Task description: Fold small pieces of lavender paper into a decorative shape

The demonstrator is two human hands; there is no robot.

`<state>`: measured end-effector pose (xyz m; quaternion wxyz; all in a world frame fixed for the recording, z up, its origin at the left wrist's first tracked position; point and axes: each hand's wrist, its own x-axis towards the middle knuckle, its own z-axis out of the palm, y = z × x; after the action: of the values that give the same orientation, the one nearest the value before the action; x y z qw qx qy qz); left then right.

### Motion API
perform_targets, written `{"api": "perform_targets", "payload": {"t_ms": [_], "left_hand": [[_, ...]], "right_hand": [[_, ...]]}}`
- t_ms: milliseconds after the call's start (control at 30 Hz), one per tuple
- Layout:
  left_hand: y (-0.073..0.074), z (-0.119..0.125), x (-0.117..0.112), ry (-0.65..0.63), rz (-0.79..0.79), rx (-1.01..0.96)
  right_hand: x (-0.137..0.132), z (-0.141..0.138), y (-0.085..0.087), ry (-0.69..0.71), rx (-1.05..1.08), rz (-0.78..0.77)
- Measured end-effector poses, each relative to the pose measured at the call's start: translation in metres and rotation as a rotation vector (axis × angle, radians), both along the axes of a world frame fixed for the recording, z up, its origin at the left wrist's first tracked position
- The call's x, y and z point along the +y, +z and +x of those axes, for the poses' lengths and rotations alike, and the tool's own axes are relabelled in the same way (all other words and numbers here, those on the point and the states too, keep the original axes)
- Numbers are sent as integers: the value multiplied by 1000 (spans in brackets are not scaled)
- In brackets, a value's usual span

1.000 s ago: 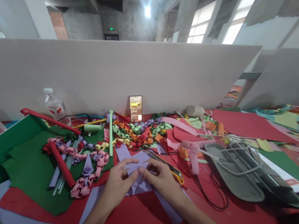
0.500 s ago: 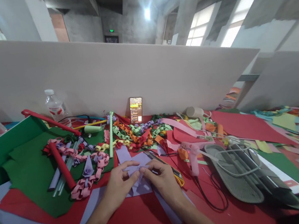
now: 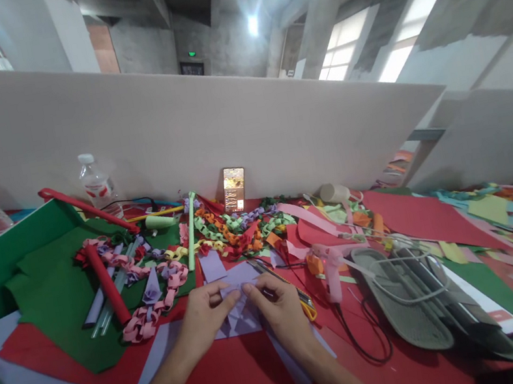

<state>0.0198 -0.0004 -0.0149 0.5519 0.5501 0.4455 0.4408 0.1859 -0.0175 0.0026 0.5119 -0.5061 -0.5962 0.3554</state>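
Note:
A small folded piece of purple paper (image 3: 241, 306) is pinched between my two hands, low in the middle of the head view. My left hand (image 3: 208, 313) grips its left side with thumb and fingers closed. On its right side the thumb and fingers of my right hand (image 3: 276, 301) press together. Under the hands lie flat purple sheets (image 3: 212, 266) on the red table. A utility knife (image 3: 306, 305) with a yellow end lies just beyond my right hand. The exact folds of the held piece are partly hidden by my fingers.
To the right are a pink glue gun (image 3: 332, 268) with a black cord and a grey pouch (image 3: 405, 305). Paper chains (image 3: 243, 227) spread along the back, below a propped phone (image 3: 234, 188). A red paper tube (image 3: 107, 284) and a bottle (image 3: 97, 184) stand left.
My fingers have shifted slightly on the purple paper, and its angle has changed a little. The phone screen shows a different picture. Other things on the table stay put.

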Motion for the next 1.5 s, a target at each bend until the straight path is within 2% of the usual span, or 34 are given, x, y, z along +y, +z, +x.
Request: {"api": "perform_targets", "payload": {"t_ms": [233,500,733,1000,1167,1300,1400,1500], "left_hand": [[-1,0,0,16,-1,-8],[7,-1,-3,-31,39,-36],[6,0,-4,8,7,7],[7,1,-1,32,-41,-164],[11,-1,-4,57,-112,-167],[16,-1,-6,41,-104,-186],[14,-1,-4,64,-92,-177],[9,-2,-2,112,-95,-139]], "right_hand": [[0,0,0,28,11,-8],[-1,-2,1,65,5,-27],[0,0,0,29,-19,-25],[2,1,-1,13,36,-44],[3,2,-1,12,87,-48],[3,2,-3,-10,97,-57],[1,3,0,-58,46,31],[-2,4,5,-73,-133,177]]}}
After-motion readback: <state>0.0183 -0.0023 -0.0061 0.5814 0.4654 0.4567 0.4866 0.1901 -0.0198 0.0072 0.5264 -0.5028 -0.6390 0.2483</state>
